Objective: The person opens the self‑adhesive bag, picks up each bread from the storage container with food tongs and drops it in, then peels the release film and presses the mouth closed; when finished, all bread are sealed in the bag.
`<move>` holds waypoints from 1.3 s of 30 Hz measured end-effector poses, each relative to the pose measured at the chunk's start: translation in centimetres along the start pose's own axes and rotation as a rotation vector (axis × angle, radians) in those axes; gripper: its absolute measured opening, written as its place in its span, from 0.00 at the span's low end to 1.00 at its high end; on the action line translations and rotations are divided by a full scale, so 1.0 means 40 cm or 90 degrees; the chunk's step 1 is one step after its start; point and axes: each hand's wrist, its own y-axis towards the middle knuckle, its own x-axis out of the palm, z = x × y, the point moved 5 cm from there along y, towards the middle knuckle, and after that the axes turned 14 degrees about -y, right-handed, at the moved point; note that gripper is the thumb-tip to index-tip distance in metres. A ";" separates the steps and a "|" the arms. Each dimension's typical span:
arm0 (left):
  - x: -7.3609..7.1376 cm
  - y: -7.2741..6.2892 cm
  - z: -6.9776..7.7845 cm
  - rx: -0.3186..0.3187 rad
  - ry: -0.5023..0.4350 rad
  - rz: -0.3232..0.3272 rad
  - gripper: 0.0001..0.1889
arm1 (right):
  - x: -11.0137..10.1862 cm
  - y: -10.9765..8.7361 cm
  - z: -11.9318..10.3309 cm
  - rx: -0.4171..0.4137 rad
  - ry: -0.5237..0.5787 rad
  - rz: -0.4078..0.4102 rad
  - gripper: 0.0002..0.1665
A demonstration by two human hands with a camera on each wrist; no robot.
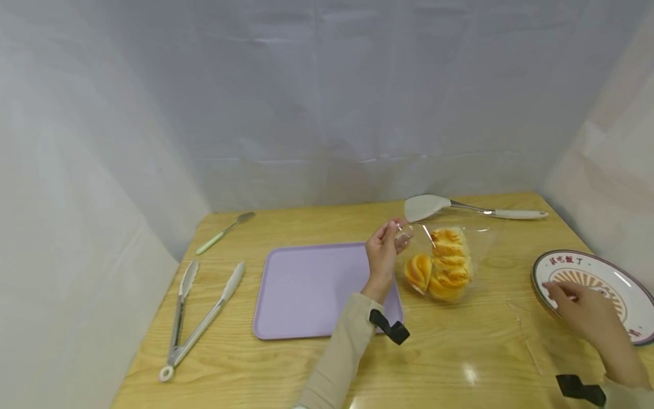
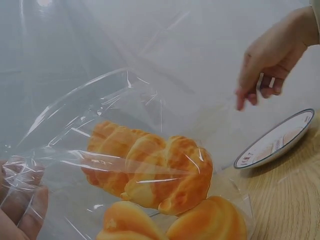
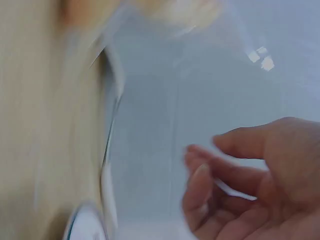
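Observation:
My left hand (image 1: 383,253) pinches the gathered top of a clear plastic bag (image 2: 65,155) beside the right edge of a purple tray (image 1: 311,292). Inside the bag are a braided golden loaf (image 2: 150,167) and smaller buns (image 2: 207,220) below it. To the right, my right hand (image 1: 587,312) overlaps the near left rim of a white patterned plate (image 1: 636,301) in the head view. Its fingers curl loosely around nothing, as the right wrist view (image 3: 235,185) also shows. A thin clear strip (image 1: 526,341) lies on the table between the bag and this hand.
A white-headed spatula (image 1: 429,205) lies along the back edge of the wooden table (image 1: 434,363). Spread metal tongs (image 1: 196,341) rest at the left, with a small green-handled spreader (image 1: 214,241) behind them. Pale sheeting (image 1: 317,102) hangs around the table's back and sides.

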 end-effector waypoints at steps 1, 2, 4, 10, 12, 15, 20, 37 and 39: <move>0.000 0.000 0.002 0.000 0.000 0.000 0.18 | -0.014 0.008 -0.022 -0.006 0.034 0.031 0.28; -0.001 0.000 0.003 -0.001 -0.001 0.000 0.18 | -0.025 0.016 -0.044 -0.012 0.075 0.060 0.29; -0.002 0.000 0.005 0.000 -0.002 0.001 0.18 | -0.037 0.035 -0.083 -0.025 0.166 0.085 0.29; -0.002 0.003 0.003 -0.008 -0.005 0.000 0.18 | -0.025 0.108 -0.165 -0.081 0.432 0.084 0.19; -0.001 0.002 0.001 -0.014 -0.005 -0.009 0.18 | -0.017 0.123 -0.177 -0.101 0.536 0.086 0.12; 0.001 0.005 0.002 -0.039 0.003 -0.050 0.18 | -0.014 0.128 -0.178 -0.132 0.677 0.105 0.07; 0.015 0.023 0.021 -0.114 0.066 -0.191 0.19 | -0.034 0.113 -0.155 -0.138 0.758 0.155 0.05; 0.006 0.068 0.023 -0.149 0.131 -0.315 0.17 | -0.027 0.152 -0.160 -0.404 0.990 0.043 0.22; 0.005 0.070 0.023 -0.150 0.109 -0.307 0.12 | -0.029 0.153 -0.159 -0.436 1.016 0.024 0.22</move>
